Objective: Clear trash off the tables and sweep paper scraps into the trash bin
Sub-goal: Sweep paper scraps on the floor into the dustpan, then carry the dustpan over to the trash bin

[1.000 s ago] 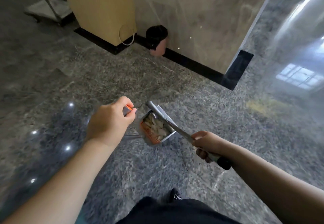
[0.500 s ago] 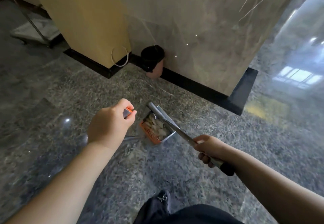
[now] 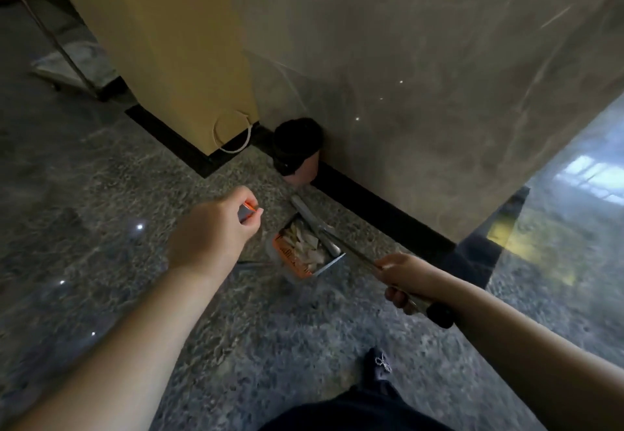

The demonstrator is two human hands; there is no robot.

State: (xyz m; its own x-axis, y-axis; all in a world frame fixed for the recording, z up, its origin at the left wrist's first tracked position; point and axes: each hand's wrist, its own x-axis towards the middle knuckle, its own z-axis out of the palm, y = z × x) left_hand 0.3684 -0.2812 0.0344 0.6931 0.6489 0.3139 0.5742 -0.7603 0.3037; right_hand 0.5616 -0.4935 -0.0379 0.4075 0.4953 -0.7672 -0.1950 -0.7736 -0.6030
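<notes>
1 head-worn view, steeply downward over both forearms, toward floor and wall base.

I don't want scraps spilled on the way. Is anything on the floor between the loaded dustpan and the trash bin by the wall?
Nothing visible does. The dustpan of paper scraps hangs over bare floor, and the stretch up to the trash bin shows no obstacle.

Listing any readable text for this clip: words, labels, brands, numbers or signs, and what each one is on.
None can be read.
Dustpan: dark marks on its orange edge, too blurred to tell whether they are print.
Shoe: a small white mark, not legible as text.
Trash bin, wall, and the handles held by the left hand and right hand: no text visible.
</notes>
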